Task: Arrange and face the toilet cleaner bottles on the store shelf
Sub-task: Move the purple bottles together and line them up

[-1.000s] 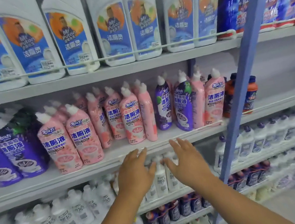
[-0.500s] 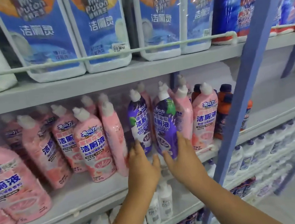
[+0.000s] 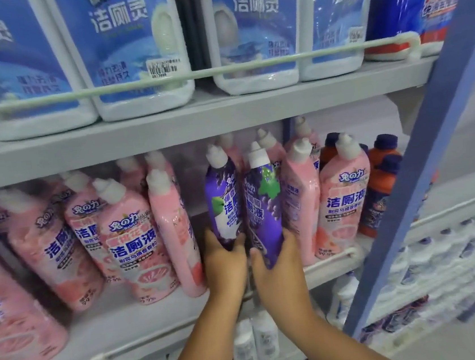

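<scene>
Two purple bottles (image 3: 245, 205) stand mid-shelf (image 3: 145, 317) among pink bottles (image 3: 131, 245); left hand (image 3: 225, 265) wraps one base, right hand (image 3: 280, 266) the other, each grip pinching glossy shrink-film; rigid tapered plastic, probably liquid-heavy and slick; low holds look steadier than the white nozzle caps (image 3: 215, 155).

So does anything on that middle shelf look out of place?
Yes. Two purple bottles, one in the left hand and one in the right hand, sit amid a row of pink bottles. Their labels are turned partly sideways, and the right one leans.
</scene>
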`<state>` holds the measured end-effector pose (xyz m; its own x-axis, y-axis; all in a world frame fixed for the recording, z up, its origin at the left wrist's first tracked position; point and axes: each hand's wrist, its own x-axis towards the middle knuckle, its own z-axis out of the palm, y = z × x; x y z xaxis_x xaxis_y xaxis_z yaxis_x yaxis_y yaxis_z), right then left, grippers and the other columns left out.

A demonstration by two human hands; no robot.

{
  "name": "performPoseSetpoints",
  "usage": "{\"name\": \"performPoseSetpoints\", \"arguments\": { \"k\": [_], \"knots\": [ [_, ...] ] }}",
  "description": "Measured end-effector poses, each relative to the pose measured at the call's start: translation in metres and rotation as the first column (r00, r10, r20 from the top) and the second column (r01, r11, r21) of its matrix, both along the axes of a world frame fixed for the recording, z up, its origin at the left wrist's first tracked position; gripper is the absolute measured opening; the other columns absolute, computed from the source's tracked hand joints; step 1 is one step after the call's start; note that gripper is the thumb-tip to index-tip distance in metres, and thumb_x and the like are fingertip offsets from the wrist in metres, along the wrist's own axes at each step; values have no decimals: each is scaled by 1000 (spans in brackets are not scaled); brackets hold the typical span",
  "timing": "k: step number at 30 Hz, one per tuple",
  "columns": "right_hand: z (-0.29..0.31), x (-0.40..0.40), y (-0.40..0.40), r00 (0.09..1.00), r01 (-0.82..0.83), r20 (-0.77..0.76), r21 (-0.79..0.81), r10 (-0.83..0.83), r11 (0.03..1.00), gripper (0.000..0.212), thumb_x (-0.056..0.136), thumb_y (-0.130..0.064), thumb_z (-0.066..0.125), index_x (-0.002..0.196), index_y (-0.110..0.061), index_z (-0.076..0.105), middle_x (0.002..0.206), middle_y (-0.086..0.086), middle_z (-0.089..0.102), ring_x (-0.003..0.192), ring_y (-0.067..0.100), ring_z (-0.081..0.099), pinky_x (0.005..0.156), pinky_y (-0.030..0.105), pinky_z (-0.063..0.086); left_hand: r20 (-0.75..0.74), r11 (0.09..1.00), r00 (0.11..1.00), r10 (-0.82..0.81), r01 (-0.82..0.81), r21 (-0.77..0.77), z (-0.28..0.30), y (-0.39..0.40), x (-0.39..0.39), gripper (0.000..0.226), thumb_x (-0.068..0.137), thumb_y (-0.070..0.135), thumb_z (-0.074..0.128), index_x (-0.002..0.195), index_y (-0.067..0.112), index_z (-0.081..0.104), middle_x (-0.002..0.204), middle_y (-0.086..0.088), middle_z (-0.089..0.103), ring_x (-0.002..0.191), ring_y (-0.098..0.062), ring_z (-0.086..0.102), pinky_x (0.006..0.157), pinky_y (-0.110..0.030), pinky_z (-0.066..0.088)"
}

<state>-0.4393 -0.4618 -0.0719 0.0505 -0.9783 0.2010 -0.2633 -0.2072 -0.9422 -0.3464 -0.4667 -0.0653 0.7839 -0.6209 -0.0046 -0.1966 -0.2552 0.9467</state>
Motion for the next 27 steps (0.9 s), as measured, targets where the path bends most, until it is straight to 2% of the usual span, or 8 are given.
{"name": "performPoseSetpoints", "arguments": {
  "k": [5, 10, 13, 16, 18, 20, 22, 27],
  "knots": [
    [12, 4, -10, 999, 42, 32, -21, -42, 999, 34, 87, -24, 71, 116, -22, 53, 111, -3, 65, 102, 18, 63, 86, 30, 49, 106, 999, 994, 8, -5, -34, -3, 5, -6, 25, 85, 28, 71, 98, 23, 52, 88, 3, 65, 78, -20, 58, 69, -27, 41],
    [15, 2, -10, 999, 10, 50, -51, -7, 999, 30, 86, -17, 71, 112, -23, 58, 105, -5, 68, 96, 13, 64, 86, 30, 51, 124, 997, 992, -9, 19, -76, 4, 12, -5, 19, 87, 24, 70, 95, 24, 52, 75, 13, 58, 71, -16, 55, 63, -23, 35],
    [20, -7, -4, 996, -23, 90, -74, 30, 997, 30, 89, -11, 67, 112, -27, 57, 103, -11, 68, 91, -4, 63, 79, 15, 48, 118, 992, 993, -17, 31, -123, 5, 18, -3, 19, 85, 24, 72, 100, 21, 60, 82, 7, 69, 77, -18, 64, 67, -23, 41],
    [28, -21, 0, 987, -76, 133, -115, 91, 990, 35, 89, -8, 68, 110, -33, 56, 99, -21, 67, 88, -13, 62, 72, 2, 42, 179, 984, 984, -20, 51, -170, 11, 29, -7, 21, 85, 26, 74, 101, 23, 61, 82, 10, 68, 69, -5, 61, 61, -13, 37],
    [32, -33, 2, 978, -117, 159, -129, 137, 985, 36, 88, -11, 70, 110, -36, 57, 101, -22, 69, 91, -10, 64, 75, 5, 45, 204, 976, 979, -23, 66, -206, 15, 38, -11, 19, 85, 25, 74, 97, 24, 59, 79, 14, 65, 71, 8, 58, 60, -8, 38],
    [34, -45, 5, 960, -168, 205, -127, 191, 978, 38, 88, -12, 72, 118, -32, 57, 108, -18, 70, 97, -5, 66, 83, 13, 50, 218, 973, 976, -22, 71, -220, 20, 49, -16, 20, 86, 25, 74, 96, 25, 56, 80, 16, 64, 75, 8, 59, 61, -7, 39],
    [38, -56, 8, 924, -251, 266, -117, 274, 961, 45, 89, -9, 71, 126, -25, 53, 117, -10, 71, 104, 2, 68, 90, 23, 54, 218, 968, 976, -24, 78, -240, 27, 63, -22, 25, 87, 26, 72, 106, 32, 56, 90, 18, 68, 82, 6, 63, 66, -6, 42],
    [49, -74, 20, 837, -458, 282, -110, 469, 882, 42, 90, -3, 70, 116, -33, 56, 112, -12, 73, 103, 4, 70, 90, 27, 57, 145, 948, 989, -20, 65, -311, 41, 113, -29, 42, 89, 18, 71, 119, 43, 54, 102, 22, 71, 90, 10, 66, 77, -10, 52]
  ]
}}
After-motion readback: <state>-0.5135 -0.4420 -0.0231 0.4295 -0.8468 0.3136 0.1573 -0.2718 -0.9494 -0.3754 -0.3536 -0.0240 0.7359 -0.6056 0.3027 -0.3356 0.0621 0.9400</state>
